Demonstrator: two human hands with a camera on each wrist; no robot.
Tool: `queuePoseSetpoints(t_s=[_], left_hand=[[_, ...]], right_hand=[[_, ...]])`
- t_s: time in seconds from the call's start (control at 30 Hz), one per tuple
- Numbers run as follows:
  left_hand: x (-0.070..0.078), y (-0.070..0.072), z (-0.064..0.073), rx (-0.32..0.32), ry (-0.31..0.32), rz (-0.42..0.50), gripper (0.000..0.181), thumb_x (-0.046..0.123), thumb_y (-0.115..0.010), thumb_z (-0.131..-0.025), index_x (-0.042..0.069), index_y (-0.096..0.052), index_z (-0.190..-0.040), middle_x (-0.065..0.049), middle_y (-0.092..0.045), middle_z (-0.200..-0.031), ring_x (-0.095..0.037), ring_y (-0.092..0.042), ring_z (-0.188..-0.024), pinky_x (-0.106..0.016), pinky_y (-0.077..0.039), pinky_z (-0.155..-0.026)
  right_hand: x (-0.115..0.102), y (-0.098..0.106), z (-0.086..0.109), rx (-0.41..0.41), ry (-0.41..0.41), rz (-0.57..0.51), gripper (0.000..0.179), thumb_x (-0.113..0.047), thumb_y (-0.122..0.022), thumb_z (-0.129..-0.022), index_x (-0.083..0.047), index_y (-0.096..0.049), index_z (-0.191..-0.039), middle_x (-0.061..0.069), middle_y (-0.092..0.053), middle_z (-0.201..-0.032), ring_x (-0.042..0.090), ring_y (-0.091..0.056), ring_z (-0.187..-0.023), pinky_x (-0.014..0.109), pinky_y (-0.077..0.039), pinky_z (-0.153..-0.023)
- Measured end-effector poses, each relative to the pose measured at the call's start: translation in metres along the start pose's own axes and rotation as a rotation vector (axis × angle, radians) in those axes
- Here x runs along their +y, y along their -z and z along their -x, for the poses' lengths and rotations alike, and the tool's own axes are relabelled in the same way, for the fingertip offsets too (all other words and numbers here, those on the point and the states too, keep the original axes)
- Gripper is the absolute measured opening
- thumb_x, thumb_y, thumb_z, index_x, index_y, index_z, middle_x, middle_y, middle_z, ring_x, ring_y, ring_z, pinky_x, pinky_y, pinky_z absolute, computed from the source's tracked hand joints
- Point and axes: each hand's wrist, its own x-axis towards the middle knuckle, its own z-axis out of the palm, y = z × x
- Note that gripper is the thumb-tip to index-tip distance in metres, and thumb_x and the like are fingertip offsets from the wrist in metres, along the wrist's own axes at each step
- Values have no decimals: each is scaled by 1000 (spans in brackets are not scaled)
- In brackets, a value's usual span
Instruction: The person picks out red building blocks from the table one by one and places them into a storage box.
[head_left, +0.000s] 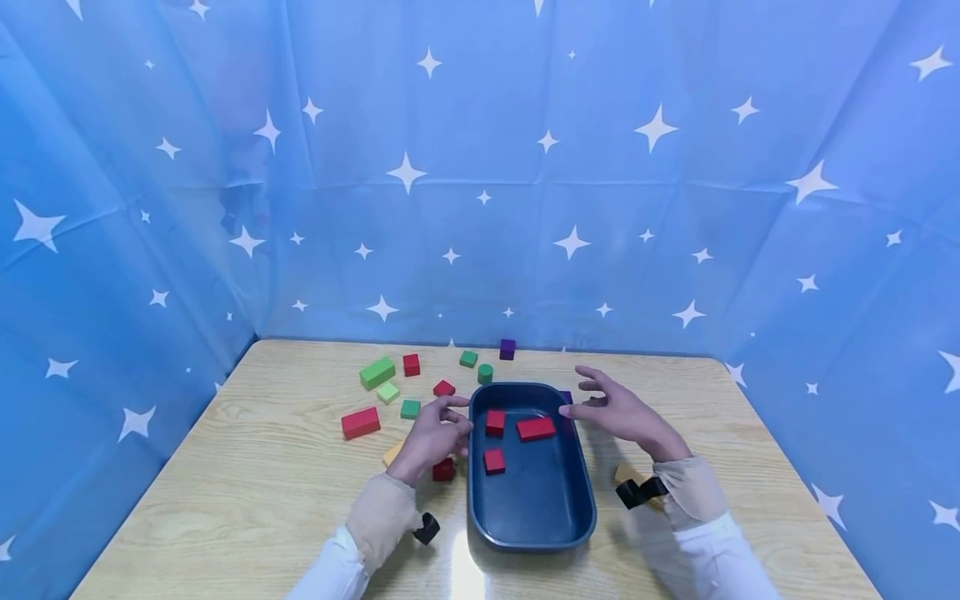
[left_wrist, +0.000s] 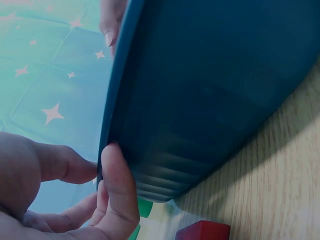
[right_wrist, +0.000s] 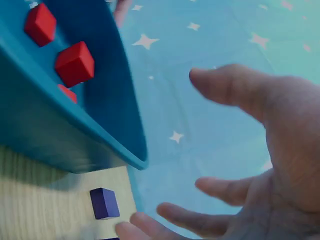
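A dark blue plastic bin (head_left: 536,508) sits on the table with three red blocks inside: a cube (head_left: 495,423), a longer block (head_left: 536,429) and a smaller one (head_left: 494,461). At its left side my left hand (head_left: 435,435) pinches the rim between thumb and fingers, plainest in the left wrist view. My right hand (head_left: 626,412) hovers off the bin's right rim, fingers spread and holding nothing. In the right wrist view a gap shows between that hand and the bin. A purple block (right_wrist: 104,203) stands on the table just outside the bin's right side.
Left of and behind the bin lie a red block (head_left: 361,423), a light green block (head_left: 377,372), a green cylinder (head_left: 485,373), a purple cube (head_left: 507,349) and several others. A yellowish block (head_left: 626,475) is partly hidden by the right wrist. Starry blue cloth (head_left: 480,167) surrounds the table.
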Motion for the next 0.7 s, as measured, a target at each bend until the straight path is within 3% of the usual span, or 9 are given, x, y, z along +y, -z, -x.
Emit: queuePoseSetpoints(t_s=[0.17, 0.37, 0.53, 0.7], left_hand=[[-1, 0, 0, 1, -7, -3, 40, 5, -59, -98, 5, -56, -138, -16, -62, -106, -21, -68, -74, -30, -62, -68], [-2, -1, -1, 2, -9, -2, 39, 6, -60, -99, 5, -56, -138, -15, -61, -106, -20, -69, -74, -29, -62, -67], [-3, 0, -1, 4, -13, -4, 39, 5, -59, -99, 5, -55, -138, -16, -61, -106, -20, -69, -74, -29, -62, -67], [-2, -1, -1, 0, -13, -3, 39, 5, -59, -99, 4, -55, -138, -16, -61, -107, -20, -69, -74, -30, -63, -68]], right_hand=[[6, 5, -2, -15, -66, -130, 82, -40, -67, -99, -7, -25, -161, 27, -47, -149, 38, -62, -121, 48, -59, -94], [11, 3, -4, -73, -104, -203, 65, -29, -59, -103, 2, -35, -155, 23, -62, -128, 35, -65, -109, 47, -62, -87], [14, 2, -6, -88, -96, -221, 48, -19, -52, -104, 3, -46, -147, 17, -68, -120, 34, -69, -101, 49, -63, -84], [17, 1, -8, -118, -90, -236, 45, -9, -53, -101, 6, -48, -143, 18, -67, -111, 27, -70, -91, 49, -63, -82]])
